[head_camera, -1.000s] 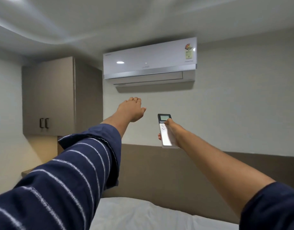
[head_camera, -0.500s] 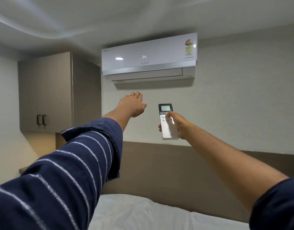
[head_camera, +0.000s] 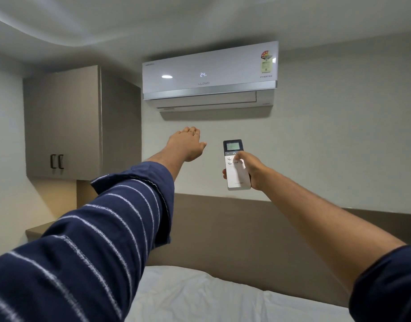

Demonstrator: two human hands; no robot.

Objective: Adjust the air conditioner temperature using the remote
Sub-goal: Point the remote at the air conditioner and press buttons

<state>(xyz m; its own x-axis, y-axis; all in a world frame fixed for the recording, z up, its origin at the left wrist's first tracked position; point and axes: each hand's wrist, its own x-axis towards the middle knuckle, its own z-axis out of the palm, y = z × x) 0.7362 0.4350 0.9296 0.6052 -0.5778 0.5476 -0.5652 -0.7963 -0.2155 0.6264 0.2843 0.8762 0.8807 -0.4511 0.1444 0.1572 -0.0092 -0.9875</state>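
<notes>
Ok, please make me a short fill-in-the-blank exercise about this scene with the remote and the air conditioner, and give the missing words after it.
1. The remote is held in the ____ hand.
2. The air conditioner shows the number ____ on its front.
3. The left hand holds ____ and reaches out toward the wall.
4. The cabinet hangs to the ____ of the air conditioner.

Missing words: right; 24; nothing; left
</notes>
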